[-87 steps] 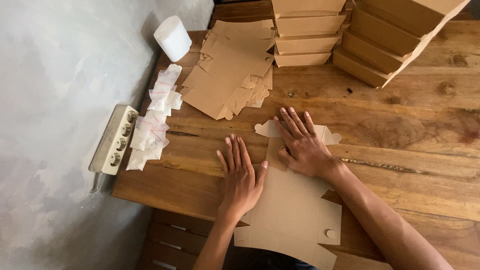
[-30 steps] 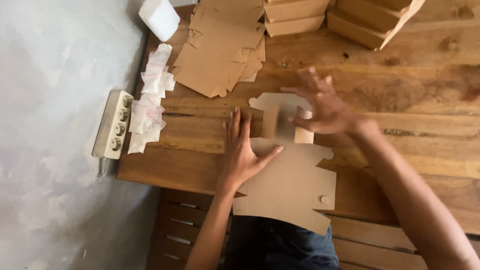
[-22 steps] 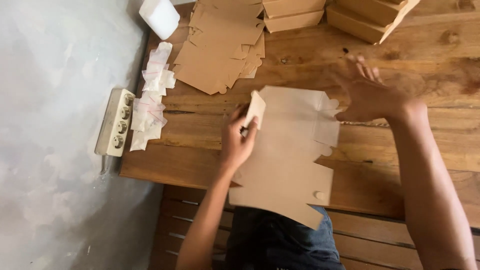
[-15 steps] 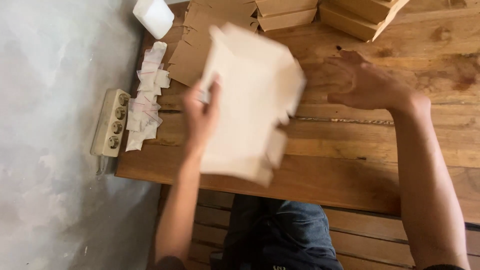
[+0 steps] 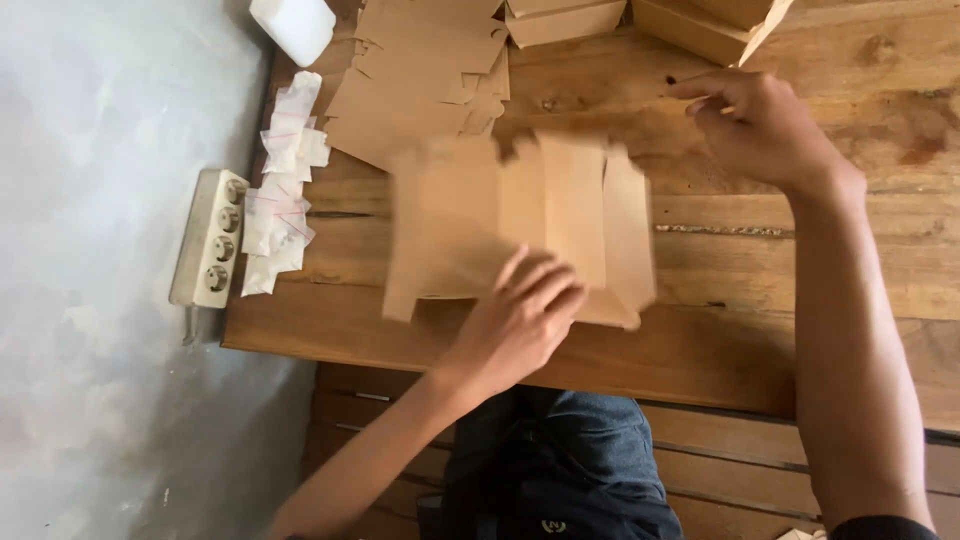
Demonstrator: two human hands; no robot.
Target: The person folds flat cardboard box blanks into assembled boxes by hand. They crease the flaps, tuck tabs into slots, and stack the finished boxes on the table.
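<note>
Head view shows your left hand (image 5: 520, 325) spread flat on the near part of a flat brown cardboard box blank (image 5: 520, 225), fingers open and pressing rather than gripping. The blank lies on the wooden table (image 5: 800, 270) close to its near edge, blurred with motion, so you cannot tell exactly how its flaps sit; a few panels look slightly raised along their creases.

Your right hand (image 5: 765, 130) hovers over the table beyond and to the right of the blank, apart from it, fingers loosely curled. Whether it holds anything cannot be told; nothing shows in it.

As a judgement, this box is at an early stage: the blank is unassembled, with no walls standing and no corners locked. All the folding and tucking is left.

At the far edge, folded brown boxes (image 5: 565, 18) stand stacked, which suggests some are already finished. A pile of flat blanks (image 5: 420, 75) lies just beyond the one under your hand. On the left sit small clear plastic bags (image 5: 280, 190), a white power strip (image 5: 208, 238) and a white roll (image 5: 293, 25).
</note>
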